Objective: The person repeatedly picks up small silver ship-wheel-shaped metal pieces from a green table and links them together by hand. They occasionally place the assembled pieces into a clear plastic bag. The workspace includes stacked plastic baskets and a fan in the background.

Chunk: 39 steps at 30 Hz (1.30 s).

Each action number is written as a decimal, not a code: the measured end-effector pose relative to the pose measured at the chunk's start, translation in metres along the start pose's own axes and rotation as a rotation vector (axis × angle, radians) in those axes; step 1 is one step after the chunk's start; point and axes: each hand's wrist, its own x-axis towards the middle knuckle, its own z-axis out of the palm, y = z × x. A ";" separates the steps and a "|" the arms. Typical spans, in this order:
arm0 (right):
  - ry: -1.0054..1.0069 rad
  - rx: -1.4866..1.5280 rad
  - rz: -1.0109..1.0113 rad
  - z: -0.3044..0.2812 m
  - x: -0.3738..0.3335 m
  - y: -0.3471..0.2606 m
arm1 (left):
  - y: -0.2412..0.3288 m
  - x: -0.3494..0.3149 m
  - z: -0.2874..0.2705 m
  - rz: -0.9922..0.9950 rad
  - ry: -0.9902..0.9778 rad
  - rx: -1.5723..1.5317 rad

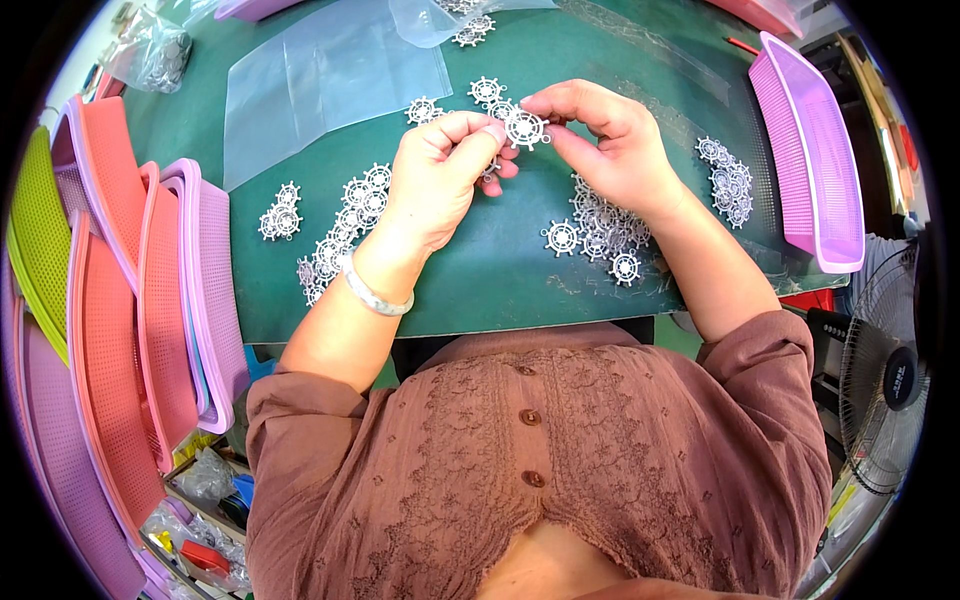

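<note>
My left hand (440, 175) is closed, with its thumb and fingers on the left edge of a silvery ship's-wheel charm (525, 128). Another wheel charm (489, 170) peeks out among its lower fingers. At the charm's right side, my right hand (625, 145) has thumb and index finger bent around the rim in a pinch. Just beyond my fingertips lie loose wheel charms (487, 92) on the green table mat (470, 270). A row of charms (350, 215) runs beside my left forearm, and a pile of them (605, 230) sits by my right wrist.
Smaller charm groups lie at far left (281, 212) and right (728, 180). A clear plastic sheet (330, 80) covers the back left. Stacked coloured baskets (205, 290) crowd the left edge. A pink basket (810, 150) stands right, above a fan (885, 370).
</note>
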 end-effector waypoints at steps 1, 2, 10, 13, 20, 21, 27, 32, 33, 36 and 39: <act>-0.006 0.020 0.012 0.000 0.000 0.001 | 0.000 0.000 0.000 0.012 0.010 0.004; -0.011 0.041 0.024 0.000 -0.001 0.002 | 0.001 0.000 0.000 0.012 0.018 0.009; -0.033 0.111 0.085 0.000 -0.002 0.001 | 0.003 0.000 0.000 0.022 0.041 0.001; -0.036 0.144 0.098 0.000 -0.002 0.000 | 0.003 0.000 0.000 0.027 0.049 -0.001; -0.059 0.202 0.112 0.001 -0.003 0.001 | 0.002 0.002 -0.002 0.031 0.047 -0.027; -0.060 0.208 0.114 0.001 -0.003 0.001 | 0.003 0.002 -0.002 0.026 0.043 -0.031; -0.068 0.217 0.140 0.001 -0.003 -0.002 | 0.004 0.003 -0.004 -0.059 0.036 -0.075; -0.066 0.219 0.143 0.001 -0.003 -0.003 | 0.003 0.003 -0.005 -0.075 0.029 -0.094; -0.069 0.212 0.136 0.001 -0.003 -0.003 | 0.003 0.003 -0.005 -0.072 0.029 -0.093; -0.079 0.196 0.109 0.000 -0.003 -0.001 | 0.003 0.002 -0.004 -0.040 0.026 -0.103; -0.089 0.177 0.085 -0.001 -0.003 -0.001 | 0.003 0.002 -0.003 -0.007 0.011 -0.091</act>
